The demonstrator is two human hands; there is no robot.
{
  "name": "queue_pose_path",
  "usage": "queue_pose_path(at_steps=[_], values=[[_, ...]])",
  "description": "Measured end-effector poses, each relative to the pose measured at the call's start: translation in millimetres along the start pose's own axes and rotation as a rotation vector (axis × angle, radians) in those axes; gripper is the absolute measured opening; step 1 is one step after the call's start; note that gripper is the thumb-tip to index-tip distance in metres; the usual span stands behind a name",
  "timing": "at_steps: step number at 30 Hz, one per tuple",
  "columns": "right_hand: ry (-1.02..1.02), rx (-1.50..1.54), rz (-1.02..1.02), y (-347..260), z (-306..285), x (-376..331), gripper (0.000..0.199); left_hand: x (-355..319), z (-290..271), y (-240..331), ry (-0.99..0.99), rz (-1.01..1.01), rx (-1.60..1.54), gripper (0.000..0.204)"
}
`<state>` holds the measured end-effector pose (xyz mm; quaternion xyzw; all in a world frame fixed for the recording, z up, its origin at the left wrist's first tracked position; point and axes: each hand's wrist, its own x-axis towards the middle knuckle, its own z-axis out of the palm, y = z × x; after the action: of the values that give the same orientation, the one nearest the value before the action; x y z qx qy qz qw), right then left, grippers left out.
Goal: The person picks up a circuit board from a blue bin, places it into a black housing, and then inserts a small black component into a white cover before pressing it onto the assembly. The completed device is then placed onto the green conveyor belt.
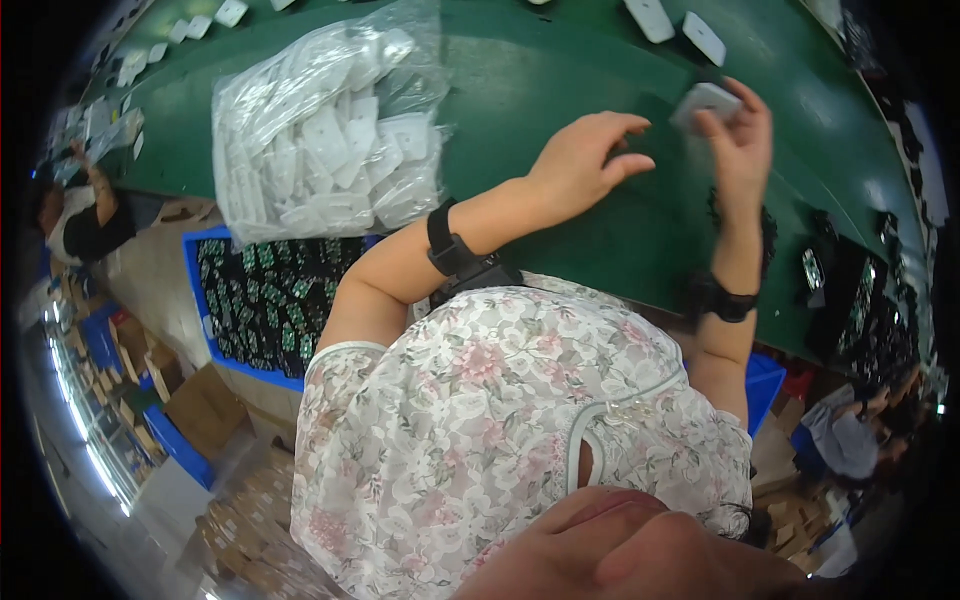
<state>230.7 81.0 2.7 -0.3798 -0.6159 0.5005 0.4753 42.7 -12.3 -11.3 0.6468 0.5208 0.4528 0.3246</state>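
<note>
The right hand pinches a small white rectangular housing between thumb and fingertips, holding it up just above the green conveyor belt. The left hand hovers just beside it, nearer the person, fingers loosely spread and curved, holding nothing; whether its fingertips touch the belt cannot be told. Both wrists wear black bands. On the belt, well to the left of the hands, lies a large clear plastic bag stuffed with many more white housings. Past the held housing, farther across the belt, two loose white housings lie flat. Off the belt's near edge, below the bag, a blue crate holds rows of green circuit boards. At the belt's right end, dark trays carry further small parts, too small to make out. At the belt's far left another person in a dark top reaches toward the belt, where more white pieces lie scattered.
</note>
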Motion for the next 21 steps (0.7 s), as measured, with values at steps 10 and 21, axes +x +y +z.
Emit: queue_pose_path(at_steps=[10, 21], values=[[-0.167, -0.487, 0.293, 36, -144, 98, 0.038, -47, -122, -2, 0.255, 0.017, 0.785, 0.018], [-0.085, -0.554, 0.255, 32, -144, 99, 0.037, -12, -185, -87, 0.07, 0.033, 1.365, 0.045]])
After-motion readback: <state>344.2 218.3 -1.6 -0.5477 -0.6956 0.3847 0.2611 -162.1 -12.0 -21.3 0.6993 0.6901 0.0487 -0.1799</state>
